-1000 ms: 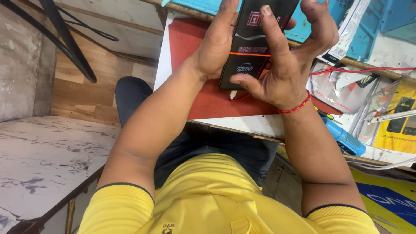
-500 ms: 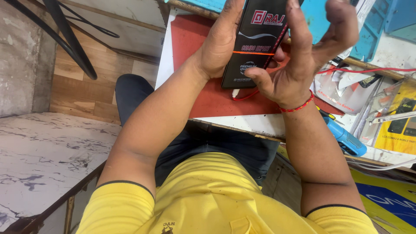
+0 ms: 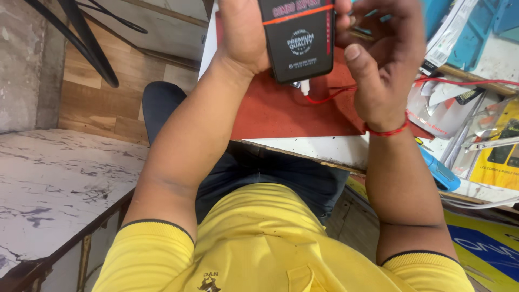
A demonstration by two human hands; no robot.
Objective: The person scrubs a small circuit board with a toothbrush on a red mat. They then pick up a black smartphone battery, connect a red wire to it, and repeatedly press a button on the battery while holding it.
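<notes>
My left hand (image 3: 243, 38) grips a flat black box (image 3: 300, 40) with a red stripe and white print, held upright over a red mat (image 3: 281, 113). My right hand (image 3: 381, 59) hovers just right of the box with its fingers curled and apart, the thumb a little off the box's right edge. A red thread is tied round that wrist. Below the box's lower edge a white plug (image 3: 304, 86) on a thin red wire (image 3: 330, 97) shows. The box's top is cut off by the frame.
The red mat lies on a white table (image 3: 324, 148). At the right are loose packets and papers (image 3: 448, 108), a blue tool (image 3: 440, 173) and a yellow packet (image 3: 503, 162). A marbled surface (image 3: 54, 178) is at the left, with wooden floor (image 3: 97, 108) beyond.
The box has come up and nearer, so it now fills the top of the view. My right hand has come off its front and opened beside it.
</notes>
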